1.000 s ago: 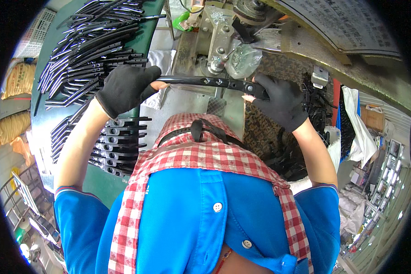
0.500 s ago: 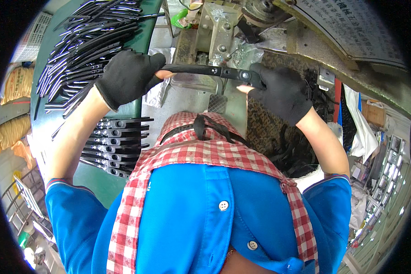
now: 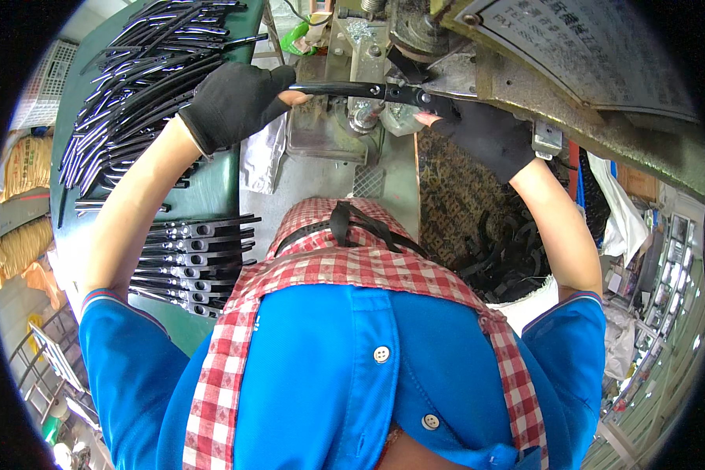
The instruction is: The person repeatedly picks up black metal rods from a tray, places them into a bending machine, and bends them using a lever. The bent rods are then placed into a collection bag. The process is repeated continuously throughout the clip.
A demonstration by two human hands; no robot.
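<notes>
I grip a long glossy black metal bar [image 3: 341, 89] with both gloved hands, held level over the machine. My left hand [image 3: 235, 106] is closed on the bar's left end, with a bare fingertip showing. My right hand [image 3: 482, 133] is closed around its right end, beside a joint with a silver rivet. Behind and below the bar are the machine's metal spindle [image 3: 363, 119], a clear plastic bag [image 3: 403, 122] and the worn metal housing [image 3: 415, 31]. The right end of the bar is partly hidden by my glove.
Loose black tubes [image 3: 133, 78] and a stack of flat-ended parts [image 3: 188, 258] lie on the green bench [image 3: 78, 180] at left. A metal plate [image 3: 572, 55] overhangs at upper right. Dark pieces [image 3: 509, 251] fill a sack at right. A foot pedal [image 3: 366, 182] sits below.
Both my hands and the bar have moved steadily forward, away from my body, nearer the machine's upper housing. The grip at each end looks unchanged.
</notes>
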